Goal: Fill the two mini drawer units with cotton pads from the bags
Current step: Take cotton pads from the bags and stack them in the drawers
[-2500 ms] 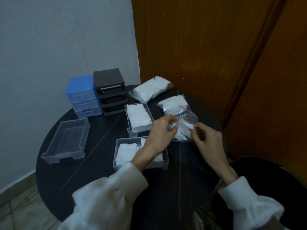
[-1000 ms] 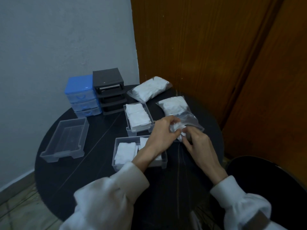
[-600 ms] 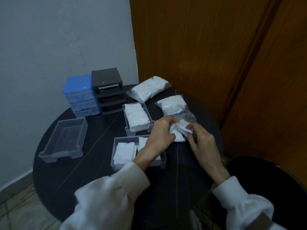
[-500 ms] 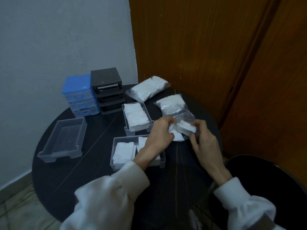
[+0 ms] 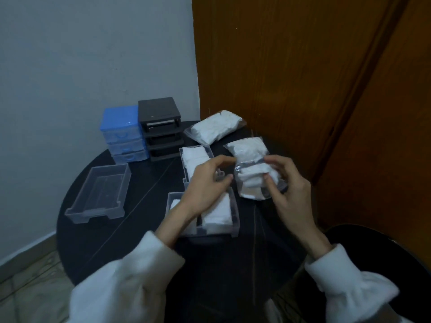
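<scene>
Hands at crinkly clear bag of cotton pads on round black table

Right hand (image 5: 283,183) pinches soft white pads in open bag (image 5: 253,170); left hand (image 5: 208,180) just left, fingers loosely curled, holding nothing; blue (image 5: 121,132) and black drawer units (image 5: 161,127) far left; pad-filled clear drawer (image 5: 217,213) near.

On the round table (image 5: 98,241) before me, two mini drawer units stand side by side at the far edge, one unit (image 5: 121,134) left of the other (image 5: 161,129). A lone drawer (image 5: 100,192) lies nearer, at left. Two filled drawers sit centre, one (image 5: 196,157) behind the other (image 5: 219,215). Right of them lies a bag of pads (image 5: 254,171); a second bag (image 5: 214,129) rests behind, by the wooden door (image 5: 291,78).
</scene>
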Demonstrator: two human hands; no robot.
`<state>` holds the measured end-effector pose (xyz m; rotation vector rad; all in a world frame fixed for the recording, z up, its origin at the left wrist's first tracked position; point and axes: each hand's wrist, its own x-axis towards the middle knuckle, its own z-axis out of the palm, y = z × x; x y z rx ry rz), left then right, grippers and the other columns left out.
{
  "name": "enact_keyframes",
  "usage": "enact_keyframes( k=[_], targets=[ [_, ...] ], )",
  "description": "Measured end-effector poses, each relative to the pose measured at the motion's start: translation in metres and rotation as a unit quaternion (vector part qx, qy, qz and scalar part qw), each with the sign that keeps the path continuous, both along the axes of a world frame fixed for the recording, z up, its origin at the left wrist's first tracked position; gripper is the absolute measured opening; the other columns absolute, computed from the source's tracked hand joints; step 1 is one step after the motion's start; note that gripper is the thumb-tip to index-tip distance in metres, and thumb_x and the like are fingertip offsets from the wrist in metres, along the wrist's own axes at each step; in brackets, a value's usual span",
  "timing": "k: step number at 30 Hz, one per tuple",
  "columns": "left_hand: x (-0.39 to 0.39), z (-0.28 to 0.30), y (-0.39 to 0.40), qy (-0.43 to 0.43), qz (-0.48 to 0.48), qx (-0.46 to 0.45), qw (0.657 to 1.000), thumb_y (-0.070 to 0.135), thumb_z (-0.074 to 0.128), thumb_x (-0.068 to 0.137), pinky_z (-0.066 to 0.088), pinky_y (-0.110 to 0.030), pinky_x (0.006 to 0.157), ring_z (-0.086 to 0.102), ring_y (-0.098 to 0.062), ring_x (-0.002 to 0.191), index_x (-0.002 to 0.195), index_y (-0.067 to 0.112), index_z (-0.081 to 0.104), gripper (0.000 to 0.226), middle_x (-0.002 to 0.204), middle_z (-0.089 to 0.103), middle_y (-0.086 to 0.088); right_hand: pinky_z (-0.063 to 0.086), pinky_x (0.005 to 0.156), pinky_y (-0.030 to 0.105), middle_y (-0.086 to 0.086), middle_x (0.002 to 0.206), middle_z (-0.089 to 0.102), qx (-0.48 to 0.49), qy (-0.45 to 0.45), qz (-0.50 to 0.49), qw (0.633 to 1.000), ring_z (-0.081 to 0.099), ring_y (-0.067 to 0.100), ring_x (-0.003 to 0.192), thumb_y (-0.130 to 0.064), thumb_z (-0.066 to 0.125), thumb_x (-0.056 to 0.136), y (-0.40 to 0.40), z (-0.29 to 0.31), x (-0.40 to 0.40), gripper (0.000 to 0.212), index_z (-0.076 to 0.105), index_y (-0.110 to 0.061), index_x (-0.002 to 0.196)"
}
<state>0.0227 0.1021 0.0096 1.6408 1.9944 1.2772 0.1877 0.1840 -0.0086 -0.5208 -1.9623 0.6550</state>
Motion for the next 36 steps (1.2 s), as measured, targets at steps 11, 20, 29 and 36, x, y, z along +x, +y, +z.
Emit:
enact_keyframes(
  k=[11,20,29,36],
  targets=[
    [-0.066,-0.033,-0.077,-0.095,0.159,0.034,0.982,0.002,0.051,0.092,0.042,-0.003,0.084,0.058,0.009,0.098,0.098,0.024,0.066,0.028,0.101,0.066,0.016,0.048,0.078,0.016,-0.01,0.099,0.061,-0.149,-0.081,0.204,0.964,0.057,-0.003,0.095,-0.008,0.062,0.087,-0.028,0.017,-0.076,0.021,0.06,-0.02,0.104],
    [-0.063,-0.054,-0.079,-0.248,0.126,0.041,0.96,0.001,0.054,0.09,0.05,-0.024,0.087,0.065,-0.01,0.095,0.104,0.011,0.068,0.022,0.1,0.071,-0.003,0.043,0.068,0.014,-0.007,0.08,0.06,-0.172,-0.198,0.269,0.927,0.058,0.001,0.075,-0.009,0.066,0.084,-0.036,0.006,-0.11,0.02,0.054,-0.024,0.082],
    [-0.062,-0.057,-0.079,-0.286,0.095,0.032,0.953,-0.001,0.047,0.093,0.049,-0.023,0.089,0.064,-0.016,0.098,0.106,0.006,0.066,0.025,0.104,0.069,-0.009,0.038,0.066,0.007,-0.012,0.081,0.062,-0.038,-0.296,0.251,0.921,0.052,-0.015,0.069,-0.009,0.063,0.087,-0.045,0.007,-0.114,0.006,0.066,-0.012,0.091],
    [-0.061,-0.056,-0.079,-0.309,0.086,0.039,0.946,0.0,0.041,0.096,0.049,-0.023,0.088,0.064,-0.013,0.096,0.11,0.002,0.064,0.027,0.103,0.068,-0.008,0.041,0.076,0.023,-0.005,0.107,0.065,0.106,-0.328,0.154,0.926,0.054,0.006,0.094,-0.026,0.048,0.096,-0.063,0.019,-0.1,0.023,0.065,-0.021,0.111]
  ],
)
